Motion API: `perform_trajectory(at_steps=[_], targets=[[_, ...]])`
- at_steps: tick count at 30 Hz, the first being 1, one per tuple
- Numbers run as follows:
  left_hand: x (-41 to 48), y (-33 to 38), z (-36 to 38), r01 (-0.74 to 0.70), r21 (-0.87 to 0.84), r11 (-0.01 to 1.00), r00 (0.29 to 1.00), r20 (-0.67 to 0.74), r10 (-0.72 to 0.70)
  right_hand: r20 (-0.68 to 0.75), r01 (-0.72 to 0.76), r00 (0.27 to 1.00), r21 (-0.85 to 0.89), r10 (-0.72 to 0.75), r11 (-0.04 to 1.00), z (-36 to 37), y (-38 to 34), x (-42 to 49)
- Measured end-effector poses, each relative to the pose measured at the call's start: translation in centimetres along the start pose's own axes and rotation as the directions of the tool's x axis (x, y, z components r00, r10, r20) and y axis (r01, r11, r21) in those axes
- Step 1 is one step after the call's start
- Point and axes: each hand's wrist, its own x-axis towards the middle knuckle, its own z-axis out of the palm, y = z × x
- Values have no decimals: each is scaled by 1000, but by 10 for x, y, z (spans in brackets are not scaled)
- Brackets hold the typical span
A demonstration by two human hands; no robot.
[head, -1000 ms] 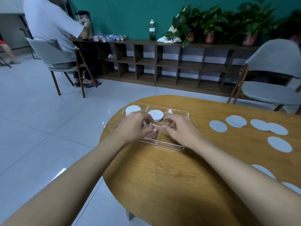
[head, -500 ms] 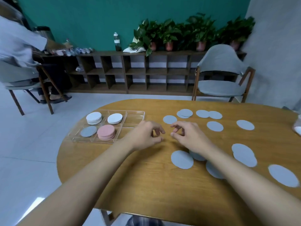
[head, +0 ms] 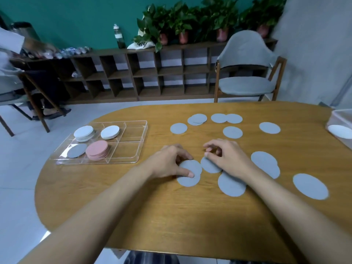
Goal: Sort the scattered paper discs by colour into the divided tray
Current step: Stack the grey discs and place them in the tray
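Wooden table (head: 171, 216) — clear tray (head: 133, 141), grey discs (head: 310, 186)

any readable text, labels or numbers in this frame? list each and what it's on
None can be read for certain.
White cloth bag on the dark wooden cubby shelf: dark print, too blurred to read.
Clear bottle with white label band on the same shelf: no legible lettering.
Grey paper discs, pink disc stack and clear divided tray: no markings visible.

A grey chair (head: 245, 73) is standing at upper right; potted plants (head: 182, 21) are lining the wooden shelf (head: 133, 73); a bottle (head: 118, 37) is sitting beside them.
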Motion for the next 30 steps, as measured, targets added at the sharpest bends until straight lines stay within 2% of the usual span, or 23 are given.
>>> perform_trajectory(at_steps=[3,8,12,17,24,28,30], targets=[[11,-5,2,20,-93,995,999,-33,-23,-21,7,1000,13,-7,1000,2,8,4],[31,-11,8,46,-356,934,991,-104,-88,-90,33,995,20,-31,999,7,20,3],[44,-14,17,-2,-570,822,979,-169,-115,-105,12,994,58,-6,998,11,25,3],[45,-19,29,-81,-744,663,948,-263,-180,-90,-23,995,106,33,994,10,21,6],[40,-13,29,-229,-781,581,933,-346,-98,-35,-50,998,181,58,982,8,10,8],[39,-9,34,-282,-759,586,916,-395,-70,7,-163,985,395,174,904,6,8,9],[39,-7,37,-289,-725,625,918,-396,-35,13,-181,980,472,198,863,6,8,11]])
